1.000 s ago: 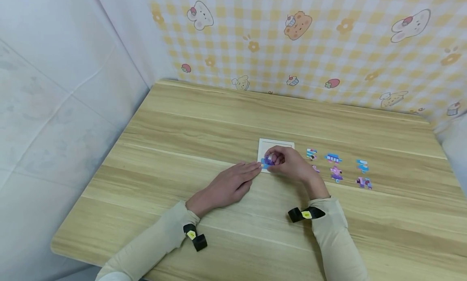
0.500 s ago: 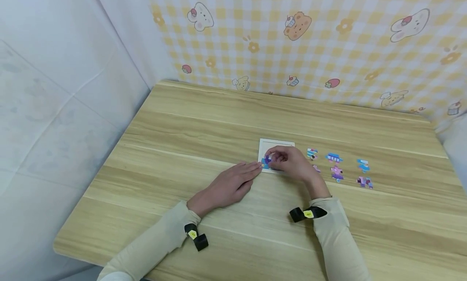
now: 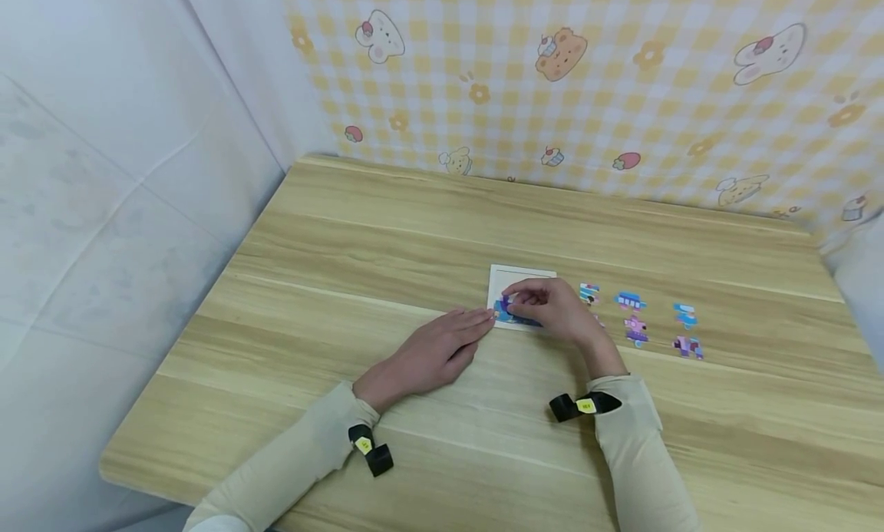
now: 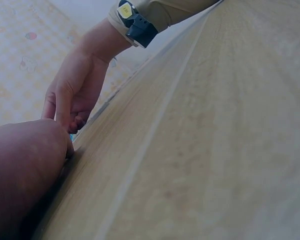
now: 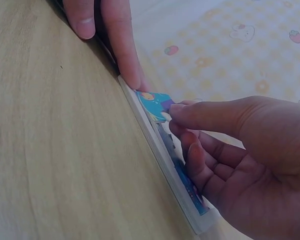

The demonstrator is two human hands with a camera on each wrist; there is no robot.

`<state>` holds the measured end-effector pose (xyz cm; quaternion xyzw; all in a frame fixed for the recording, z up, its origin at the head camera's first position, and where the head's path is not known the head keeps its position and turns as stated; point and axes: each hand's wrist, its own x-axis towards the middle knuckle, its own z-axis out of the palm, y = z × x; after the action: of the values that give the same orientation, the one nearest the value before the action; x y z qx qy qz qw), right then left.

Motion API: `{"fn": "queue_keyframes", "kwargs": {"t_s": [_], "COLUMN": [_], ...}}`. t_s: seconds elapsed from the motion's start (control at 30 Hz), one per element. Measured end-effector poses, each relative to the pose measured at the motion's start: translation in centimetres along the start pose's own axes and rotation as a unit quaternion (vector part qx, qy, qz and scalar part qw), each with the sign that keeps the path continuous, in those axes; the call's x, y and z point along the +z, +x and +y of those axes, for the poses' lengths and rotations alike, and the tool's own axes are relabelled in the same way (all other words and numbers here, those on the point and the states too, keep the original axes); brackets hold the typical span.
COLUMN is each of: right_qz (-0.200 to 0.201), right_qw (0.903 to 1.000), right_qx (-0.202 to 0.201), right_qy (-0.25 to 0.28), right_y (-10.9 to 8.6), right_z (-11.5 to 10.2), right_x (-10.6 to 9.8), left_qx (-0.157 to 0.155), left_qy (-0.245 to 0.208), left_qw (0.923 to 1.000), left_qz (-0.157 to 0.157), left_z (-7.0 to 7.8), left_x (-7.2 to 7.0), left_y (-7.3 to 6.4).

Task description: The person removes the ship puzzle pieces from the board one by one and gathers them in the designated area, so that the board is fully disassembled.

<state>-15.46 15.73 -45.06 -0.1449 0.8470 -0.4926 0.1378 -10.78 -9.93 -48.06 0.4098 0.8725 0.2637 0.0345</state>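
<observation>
In the head view my right hand is over a white puzzle frame, pinching a blue and purple jigsaw piece between thumb and fingers. The right wrist view has the piece at the frame's near left corner, with the thumb tip at its purple part. Farther along the near edge, a dark blue piece lies inside the frame. My left hand lies flat with fingers straight, their tips on the frame's left edge. The right hand covers much of the frame's inside.
To the right of the frame, loose jigsaw pieces lie on the wooden table: a blue one, a pink and purple one, a light blue one and several others. A checked cloth hangs behind the table's far edge.
The right fingers shift slightly on the purple part of the piece, and more of the dark blue piece along the near edge shows. My left hand stays in place.
</observation>
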Motion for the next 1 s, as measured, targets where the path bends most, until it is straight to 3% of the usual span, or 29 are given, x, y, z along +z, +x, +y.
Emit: {"fn": "queue_keyframes", "kwargs": {"t_s": [0.6,0.83,1.0], "right_qz": [0.019,0.025,-0.013], "right_qw": [0.9991,0.9997,0.9999], "right_qx": [-0.013,0.003,-0.003], "right_qy": [0.035,0.008,-0.010], "right_y": [-0.5,-2.8,-5.7], "right_z": [-0.1,-0.3,0.9], "right_x": [-0.5,-2.2,-3.8], "left_qx": [0.011,0.011,0.009], "left_qy": [0.010,0.008,0.012], "left_qw": [0.9998,0.9999,0.9999], "left_qz": [0.010,0.007,0.006], "left_z": [-0.1,0.0,-0.1], "left_x": [0.3,0.3,-0.2], "left_y": [0.0,-0.1,-0.4]}}
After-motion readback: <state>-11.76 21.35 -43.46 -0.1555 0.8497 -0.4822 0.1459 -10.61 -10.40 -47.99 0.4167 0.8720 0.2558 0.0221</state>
